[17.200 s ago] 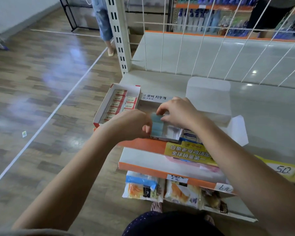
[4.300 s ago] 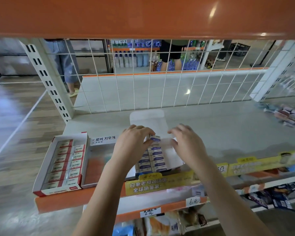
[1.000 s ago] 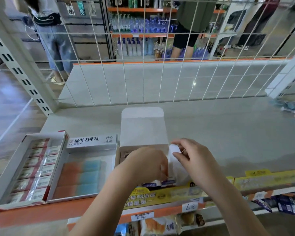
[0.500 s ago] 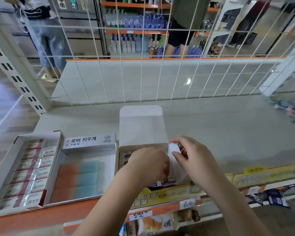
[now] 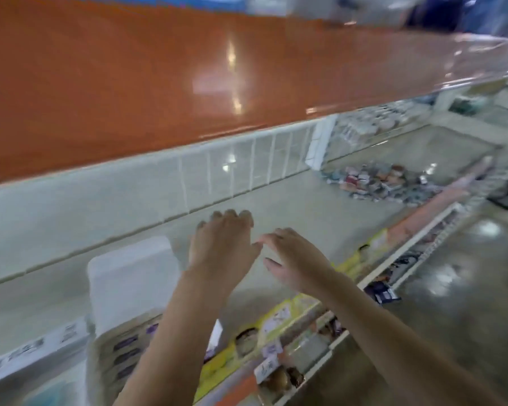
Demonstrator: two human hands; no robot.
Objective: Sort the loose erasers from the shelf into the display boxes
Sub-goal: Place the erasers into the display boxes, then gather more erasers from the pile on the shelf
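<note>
Pale grey shelf (image 5: 320, 200) running off to the right, glossy orange shelf edge (image 5: 129, 83) looming overhead, and the whole picture is smeared with motion. Both arms are out over the bare middle of the shelf. Left hand (image 5: 220, 244) is palm down with its fingers relaxed and slightly bent, nothing in its grip. Right hand (image 5: 291, 259) sits just beside it, fingers spread and loose, nothing held there either.

Look far right: the heap of loose erasers (image 5: 379, 181) lies on the shelf, well apart from both hands, a jumble of small wrapped blocks in pinks, blues and whites. Down at the lower left sits the white display box (image 5: 123, 344), its tall flat lid flap standing up, with rows of small blue-labelled erasers lying inside. Another box with a printed white flap (image 5: 27, 358) stands just to its left, too blurred to read.

My call: this is the reach between loads, hands free and pointed toward the heap. Next move calls for a long stretch right, a pinch on a few blocks of one kind, then the carry to the matching box. Thin card walls will flex; the wrapped blocks look slick and square-edged, so they should slot in flat.
</note>
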